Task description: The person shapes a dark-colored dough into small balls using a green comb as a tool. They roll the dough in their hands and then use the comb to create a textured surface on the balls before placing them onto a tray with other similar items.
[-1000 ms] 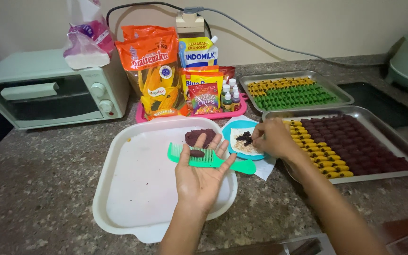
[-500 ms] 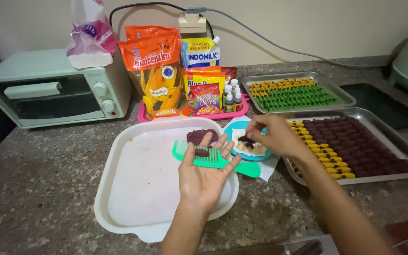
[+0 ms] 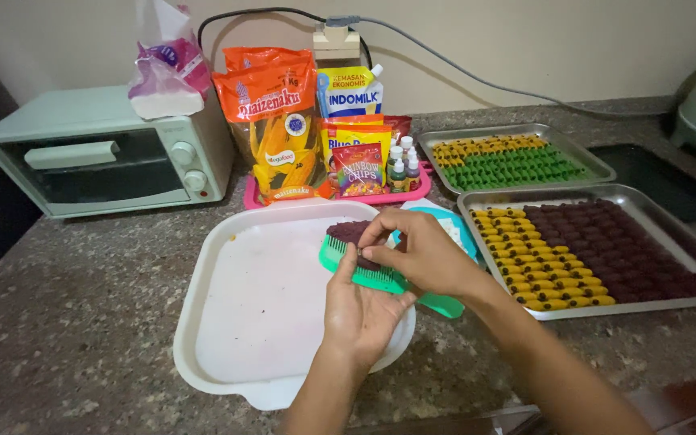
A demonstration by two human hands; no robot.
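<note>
My left hand lies palm up over the white tray and holds a green comb across its fingers. A dark purple piece of dough rests on the comb's far end. My right hand has come over the comb, its fingertips pinched on the dough at the comb's teeth. A teal bowl sits just behind the right hand, mostly hidden.
Two metal trays hold shaped cookies: purple and yellow ones at the right, green and yellow ones behind. A pink tray of food packets and small bottles stands at the back. A mint toaster oven is at the left.
My right hand left the teal bowl and moved left onto the comb in my left hand, where it now pinches the dough. The left hand stayed over the white tray.
</note>
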